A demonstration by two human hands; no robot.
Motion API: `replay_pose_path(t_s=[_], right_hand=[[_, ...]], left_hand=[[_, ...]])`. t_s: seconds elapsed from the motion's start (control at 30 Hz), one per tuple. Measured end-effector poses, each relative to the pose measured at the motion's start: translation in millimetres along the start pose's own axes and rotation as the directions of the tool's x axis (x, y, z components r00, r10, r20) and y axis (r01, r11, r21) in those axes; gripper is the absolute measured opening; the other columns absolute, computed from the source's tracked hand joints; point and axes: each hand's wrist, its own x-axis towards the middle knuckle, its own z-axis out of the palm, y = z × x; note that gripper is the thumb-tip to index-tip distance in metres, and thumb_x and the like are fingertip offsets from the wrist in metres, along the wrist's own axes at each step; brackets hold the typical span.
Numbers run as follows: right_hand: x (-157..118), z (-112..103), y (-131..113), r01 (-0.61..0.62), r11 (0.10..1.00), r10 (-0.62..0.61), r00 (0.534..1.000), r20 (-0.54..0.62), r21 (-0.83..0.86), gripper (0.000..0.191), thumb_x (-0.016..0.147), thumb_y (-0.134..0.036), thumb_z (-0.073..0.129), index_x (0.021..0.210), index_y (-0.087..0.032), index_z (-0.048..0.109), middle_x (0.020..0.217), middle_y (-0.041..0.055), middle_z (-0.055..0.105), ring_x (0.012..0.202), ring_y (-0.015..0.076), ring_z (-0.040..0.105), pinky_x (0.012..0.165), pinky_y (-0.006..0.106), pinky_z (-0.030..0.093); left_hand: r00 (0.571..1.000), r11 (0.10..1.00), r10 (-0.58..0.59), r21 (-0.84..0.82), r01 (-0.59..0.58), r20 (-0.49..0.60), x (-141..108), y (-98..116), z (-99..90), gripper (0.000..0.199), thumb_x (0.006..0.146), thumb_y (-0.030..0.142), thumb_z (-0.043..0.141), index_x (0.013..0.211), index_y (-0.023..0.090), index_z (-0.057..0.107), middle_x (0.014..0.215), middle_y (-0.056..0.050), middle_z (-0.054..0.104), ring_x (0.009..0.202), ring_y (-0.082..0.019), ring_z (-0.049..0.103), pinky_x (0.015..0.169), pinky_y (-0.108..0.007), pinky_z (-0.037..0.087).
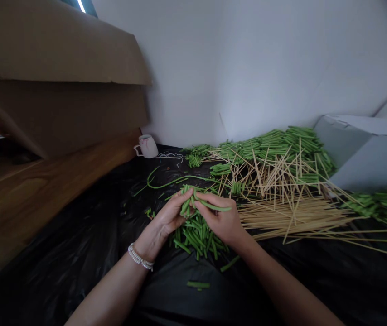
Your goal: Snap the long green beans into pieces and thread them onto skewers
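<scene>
On my feed, L hand (173,213) has fingers clamped on a bunch (186,207) of short, smooth green pcs; R hand (223,221) has fingers pinching a longer, slightly curved green stem (220,208) beside it. Both are above a cut-pc pile (196,237) on blk plastic (166,285). Mug's (149,147) reddish mark: too blurry to read.

The bare left hand (170,214) and bare right hand (223,222) partly hide the loose heap of short green stalk pieces (198,240); the number in the left grip is unclear. Right of the heap, a blurred green stalk pile (385,206) is cut off; left beyond it, so is a brown cardboard box (60,54).
</scene>
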Motion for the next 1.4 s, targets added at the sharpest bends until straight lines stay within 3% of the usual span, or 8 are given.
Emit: replay_pose_path(t_s=[0.1,0.17,0.27,0.37,0.53,0.93,1.2,1.4], right_hand=[[-1.2,0.5,-0.2,0.019,0.999,-0.019,1.0,0.012,-0.037,0.024,0.088,-0.027,0.061,0.107,-0.021,0.072,0.105,0.0087,0.075,0.091,0.023,0.071,0.084,0.038,0.055],[1.1,-2.5,-4.3,-0.097,0.994,0.096,0.995,0.023,0.049,0.019,0.088,-0.031,0.06,0.096,-0.021,0.074,0.085,0.0055,0.076,0.075,0.02,0.07,0.072,0.034,0.056],[5.7,-7.7,-11.9,-0.334,0.902,0.312,0.942,0.122,0.274,0.03,0.089,-0.042,0.057,0.072,-0.02,0.068,0.049,-0.0033,0.057,0.044,0.0119,0.053,0.047,0.025,0.045],[8.7,-9.1,-14.2,-0.427,0.808,0.38,0.904,0.195,0.405,0.032,0.085,-0.046,0.062,0.067,-0.02,0.062,0.045,-0.0063,0.049,0.04,0.009,0.045,0.042,0.022,0.038],[11.0,-7.2,-7.9,-0.453,0.792,0.399,0.892,0.214,0.41,0.024,0.076,-0.041,0.072,0.077,-0.019,0.065,0.052,-0.0043,0.059,0.041,0.0085,0.046,0.04,0.021,0.037],[16.9,-18.5,0.1,-0.496,0.704,0.484,0.859,0.168,0.507,0.029,0.073,-0.045,0.075,0.076,-0.019,0.062,0.052,-0.0055,0.058,0.039,0.007,0.045,0.037,0.019,0.034],[18.0,-20.1,-0.6,-0.478,0.74,0.468,0.871,0.148,0.474,0.025,0.076,-0.042,0.073,0.078,-0.018,0.065,0.05,-0.0058,0.056,0.04,0.0069,0.046,0.039,0.019,0.036],[13.2,-14.6,-2.3,-0.384,0.864,0.397,0.917,0.03,0.324,0.026,0.083,-0.039,0.066,0.097,-0.018,0.073,0.05,-0.0045,0.058,0.041,0.01,0.049,0.041,0.022,0.04]], left_hand=[[0.999,0.999,-0.029,-0.033,0.028,-0.016,1.7,-0.7,-0.7,0.028,0.071,0.026,0.082,0.07,0.014,0.057,0.055,0.006,0.054,0.044,-0.004,0.048,0.045,-0.015,0.041],[0.999,0.996,-0.047,-0.071,0.048,0.014,2.4,1.5,-0.6,0.026,0.076,0.026,0.077,0.069,0.014,0.055,0.054,0.006,0.051,0.041,-0.004,0.044,0.04,-0.014,0.037],[0.991,0.987,-0.062,-0.138,0.078,0.12,2.4,7.8,-0.3,0.027,0.081,0.027,0.068,0.066,0.015,0.05,0.054,0.006,0.047,0.037,-0.003,0.036,0.035,-0.015,0.031],[0.987,0.993,-0.062,-0.094,0.077,0.145,0.1,10.9,0.6,0.025,0.08,0.027,0.068,0.066,0.016,0.051,0.054,0.006,0.047,0.04,-0.004,0.04,0.037,-0.016,0.035],[0.985,0.984,-0.116,0.153,0.096,0.124,-7.2,3.2,3.9,0.026,0.074,0.033,0.077,0.076,0.013,0.061,0.06,0.0,0.06,0.051,-0.008,0.054,0.045,-0.016,0.041],[0.952,0.948,-0.184,0.301,0.106,0.245,-13.7,4.8,0.5,0.035,0.072,0.042,0.079,0.086,0.014,0.063,0.055,0.003,0.05,0.046,-0.005,0.043,0.039,-0.015,0.029],[0.973,0.964,-0.148,0.246,0.102,0.175,-10.2,3.5,2.6,0.028,0.069,0.032,0.081,0.074,0.013,0.061,0.061,0.002,0.055,0.05,-0.005,0.048,0.046,-0.015,0.037],[0.989,0.988,-0.036,0.152,0.014,0.143,-5.0,4.6,1.9,0.026,0.073,0.031,0.079,0.071,0.013,0.059,0.059,0.003,0.052,0.048,-0.004,0.045,0.044,-0.015,0.037]])
